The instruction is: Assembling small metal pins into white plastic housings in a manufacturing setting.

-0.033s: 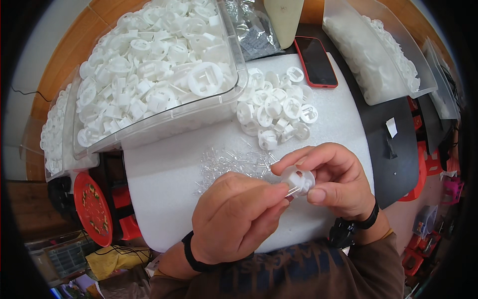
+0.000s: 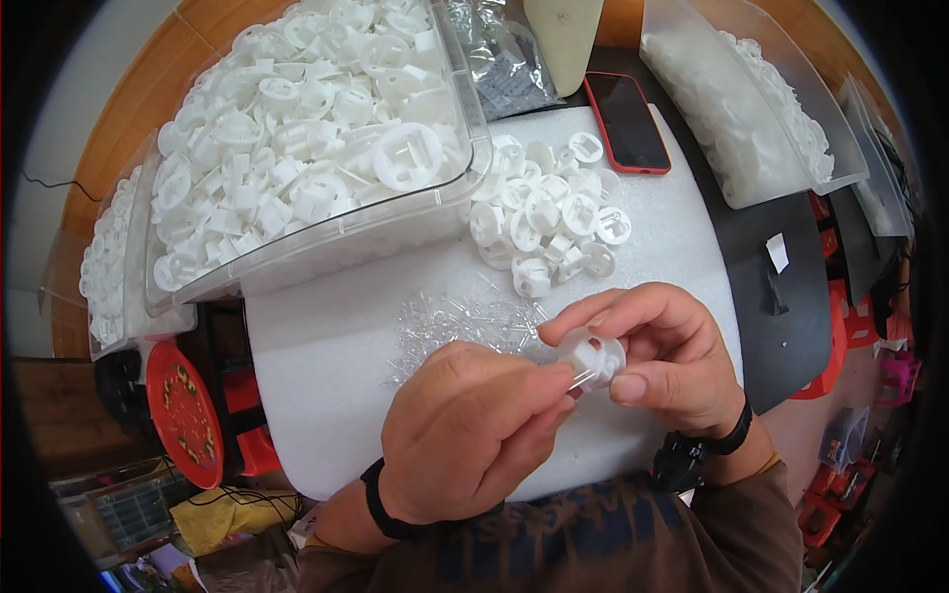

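My right hand (image 2: 664, 361) is closed on a round white plastic part (image 2: 602, 358), with fingers and thumb on its rim. Close against it, my left hand (image 2: 474, 420) pinches a small piece with thin metal legs (image 2: 583, 378); the legs lie at the white part's near side. The rest of that piece is covered by my fingertips. Just beyond my left hand, a scatter of small clear pieces with thin metal legs (image 2: 450, 324) lies on the white foam board (image 2: 326, 395). Farther back sits a pile of similar white plastic parts (image 2: 542, 212).
A large clear bin (image 2: 326, 237) heaped with white parts covers the board's far left. A red-edged phone (image 2: 629, 124) lies at the far right, near a plastic bag (image 2: 506, 74). Another bin (image 2: 732, 128) of white parts stands beyond. A red stool (image 2: 185, 415) is at the left.
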A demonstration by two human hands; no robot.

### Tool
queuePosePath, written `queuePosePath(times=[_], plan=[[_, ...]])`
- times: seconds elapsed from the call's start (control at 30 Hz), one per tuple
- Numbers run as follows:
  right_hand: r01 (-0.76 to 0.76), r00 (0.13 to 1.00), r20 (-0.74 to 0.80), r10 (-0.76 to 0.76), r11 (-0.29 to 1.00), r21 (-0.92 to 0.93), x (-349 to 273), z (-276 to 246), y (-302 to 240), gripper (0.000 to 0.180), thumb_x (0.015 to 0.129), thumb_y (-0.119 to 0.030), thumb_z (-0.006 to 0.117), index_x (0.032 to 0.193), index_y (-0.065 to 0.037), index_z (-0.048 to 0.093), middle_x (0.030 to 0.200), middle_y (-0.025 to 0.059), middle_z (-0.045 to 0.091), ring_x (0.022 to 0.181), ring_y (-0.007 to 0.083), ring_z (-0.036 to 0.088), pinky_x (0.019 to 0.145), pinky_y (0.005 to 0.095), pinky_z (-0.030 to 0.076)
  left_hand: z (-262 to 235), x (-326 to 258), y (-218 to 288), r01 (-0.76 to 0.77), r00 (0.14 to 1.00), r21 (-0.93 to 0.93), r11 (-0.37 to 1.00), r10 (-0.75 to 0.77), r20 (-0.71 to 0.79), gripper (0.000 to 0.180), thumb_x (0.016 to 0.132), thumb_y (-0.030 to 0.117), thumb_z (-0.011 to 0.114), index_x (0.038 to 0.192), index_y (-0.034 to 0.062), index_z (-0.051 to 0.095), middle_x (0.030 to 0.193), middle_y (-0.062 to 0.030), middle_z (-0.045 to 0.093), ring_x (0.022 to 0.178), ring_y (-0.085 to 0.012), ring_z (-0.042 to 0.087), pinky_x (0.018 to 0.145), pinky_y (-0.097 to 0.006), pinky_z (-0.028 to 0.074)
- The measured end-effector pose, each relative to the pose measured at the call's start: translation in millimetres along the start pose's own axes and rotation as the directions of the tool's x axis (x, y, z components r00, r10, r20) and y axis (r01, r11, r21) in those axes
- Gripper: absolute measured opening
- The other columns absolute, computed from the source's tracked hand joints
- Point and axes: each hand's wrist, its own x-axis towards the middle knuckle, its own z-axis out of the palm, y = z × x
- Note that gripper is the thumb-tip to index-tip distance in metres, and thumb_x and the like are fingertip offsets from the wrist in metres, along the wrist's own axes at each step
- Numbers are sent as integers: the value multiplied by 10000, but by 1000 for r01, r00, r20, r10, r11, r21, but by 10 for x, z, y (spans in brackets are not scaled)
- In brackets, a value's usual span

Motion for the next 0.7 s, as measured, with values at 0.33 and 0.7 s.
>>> queuePosePath(times=[0.33, 0.7], plan=[[256, 965, 58, -257, 864, -433, -51, -24, -5, 366, 772, 52, 656, 1127, -5, 588, 1214, 193, 552, 1125, 248, 533, 926, 337, 433, 20, -15, 9, -18, 1000, -8, 1000, 18, 5, 312, 710, -16, 712, 1006, 25, 620, 818, -54, 612, 659, -189, 591, 575, -290, 460], [335, 938, 182, -294, 640, -691, -17, -33, -107, 404, 728, 56, 673, 1121, -17, 615, 1178, 178, 585, 1065, 272, 577, 884, 335, 456, 29, -6, -18, -33, 999, 7, 999, 33, 26, 319, 713, -18, 712, 1014, 27, 618, 822, -56, 614, 663, -194, 592, 580, -292, 462]])
